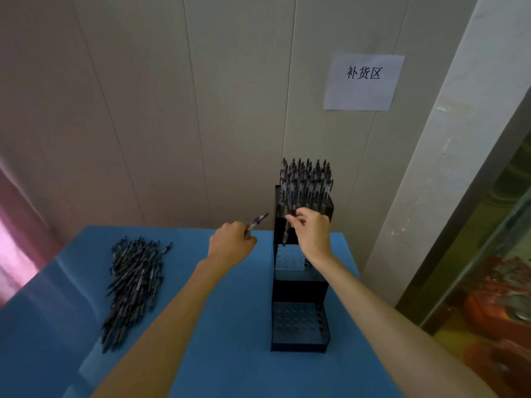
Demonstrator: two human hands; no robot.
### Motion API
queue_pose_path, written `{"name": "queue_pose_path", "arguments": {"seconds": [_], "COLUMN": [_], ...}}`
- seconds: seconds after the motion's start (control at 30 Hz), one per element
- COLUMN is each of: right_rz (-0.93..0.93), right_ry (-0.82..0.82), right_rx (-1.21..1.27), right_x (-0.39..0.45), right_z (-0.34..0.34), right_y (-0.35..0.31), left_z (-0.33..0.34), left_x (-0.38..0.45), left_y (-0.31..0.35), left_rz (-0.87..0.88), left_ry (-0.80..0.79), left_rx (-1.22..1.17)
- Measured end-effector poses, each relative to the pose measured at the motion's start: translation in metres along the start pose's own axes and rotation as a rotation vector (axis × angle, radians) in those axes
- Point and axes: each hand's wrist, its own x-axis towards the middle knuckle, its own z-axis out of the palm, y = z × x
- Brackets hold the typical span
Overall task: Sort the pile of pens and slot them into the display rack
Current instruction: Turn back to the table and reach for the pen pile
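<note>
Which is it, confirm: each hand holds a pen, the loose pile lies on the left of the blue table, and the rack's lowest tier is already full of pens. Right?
Not quite. The head view shows the display rack's lowest tier with empty holes; the upright pens fill its top tier. The rest stands: the left hand and right hand each hold a pen, and the pile lies left on the blue table.

Blue tablecloth (224, 326); dark pens in the pile (133, 288); black tiered display rack (300, 285); white paper sign (363, 81), black characters.
</note>
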Motion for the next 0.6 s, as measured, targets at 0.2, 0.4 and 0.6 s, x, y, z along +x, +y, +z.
{"name": "queue_pose_path", "arguments": {"seconds": [0.2, 0.4, 0.6], "right_rz": [0.004, 0.03, 0.048], "right_ry": [-0.05, -0.071, -0.129], "right_rx": [-0.002, -0.062, -0.175], "right_x": [-0.008, -0.01, -0.006], "right_z": [0.012, 0.015, 0.01], "right_y": [0.001, 0.002, -0.004], "left_z": [-0.004, -0.004, -0.002], "left_x": [0.001, 0.004, 0.005], "left_y": [-0.006, -0.01, -0.007], "left_rz": [0.021, 0.042, 0.049], "left_ry": [0.01, 0.042, 0.065], "left_rx": [0.036, 0.048, 0.038]}}
